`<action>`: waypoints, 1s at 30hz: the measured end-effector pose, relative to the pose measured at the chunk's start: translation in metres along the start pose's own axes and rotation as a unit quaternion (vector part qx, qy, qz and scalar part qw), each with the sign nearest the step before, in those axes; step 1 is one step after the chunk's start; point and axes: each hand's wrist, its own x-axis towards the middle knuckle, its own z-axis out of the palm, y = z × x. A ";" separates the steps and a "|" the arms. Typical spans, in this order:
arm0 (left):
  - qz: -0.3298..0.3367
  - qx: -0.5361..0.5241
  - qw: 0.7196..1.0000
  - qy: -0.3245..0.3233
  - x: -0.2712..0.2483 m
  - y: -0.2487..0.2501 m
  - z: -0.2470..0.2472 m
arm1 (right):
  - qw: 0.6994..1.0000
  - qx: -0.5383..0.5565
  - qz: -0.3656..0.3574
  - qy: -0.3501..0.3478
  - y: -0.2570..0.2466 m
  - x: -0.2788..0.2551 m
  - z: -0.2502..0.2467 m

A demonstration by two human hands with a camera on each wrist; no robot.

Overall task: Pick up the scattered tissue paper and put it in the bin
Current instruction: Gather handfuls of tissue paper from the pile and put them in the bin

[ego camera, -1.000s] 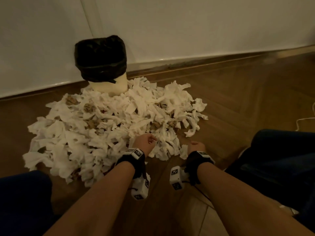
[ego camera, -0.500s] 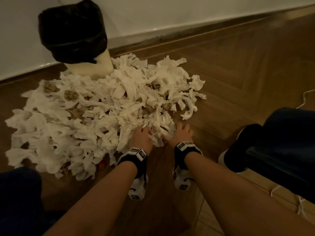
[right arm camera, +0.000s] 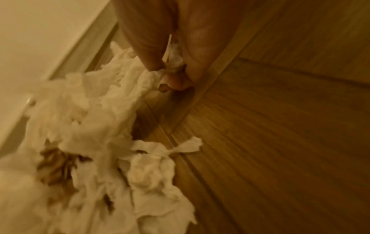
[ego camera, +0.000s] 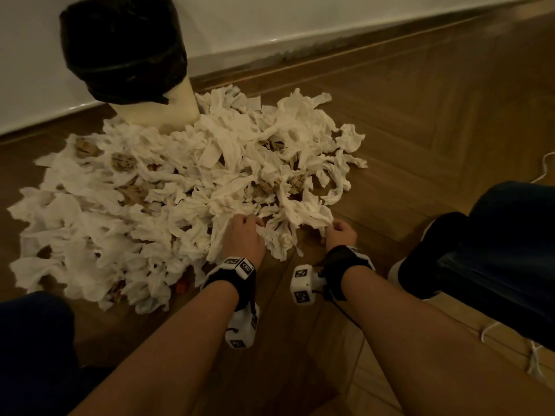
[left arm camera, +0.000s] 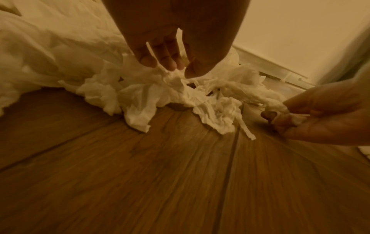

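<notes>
A wide heap of crumpled white tissue paper (ego camera: 180, 187) with some brown scraps covers the wooden floor in front of a cream bin (ego camera: 162, 112) lined with a black bag (ego camera: 123, 49). My left hand (ego camera: 244, 235) pinches tissue (left arm camera: 176, 79) at the heap's near edge, thumb against fingertips (left arm camera: 170, 65). About a hand's width to the right, my right hand (ego camera: 341, 234) grips a twisted strand of tissue (right arm camera: 172, 63) in curled fingers; it also shows at the left wrist view's edge as the right hand (left arm camera: 320, 114). The tissue sags between both hands.
The bin stands against a white wall with a skirting board (ego camera: 270, 46). My knees in dark trousers (ego camera: 495, 244) flank the arms, the left knee (ego camera: 33, 340) low at the corner. A thin white cord (ego camera: 543, 166) lies on the floor at right.
Both hands reached forward into the heap's near edge and closed on tissue. The head view tipped down and closer, so the bin sits higher in the picture.
</notes>
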 end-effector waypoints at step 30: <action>-0.088 -0.149 0.984 -0.039 0.021 -0.003 0.000 | 0.841 0.438 0.214 -0.233 -0.006 -0.016 -0.025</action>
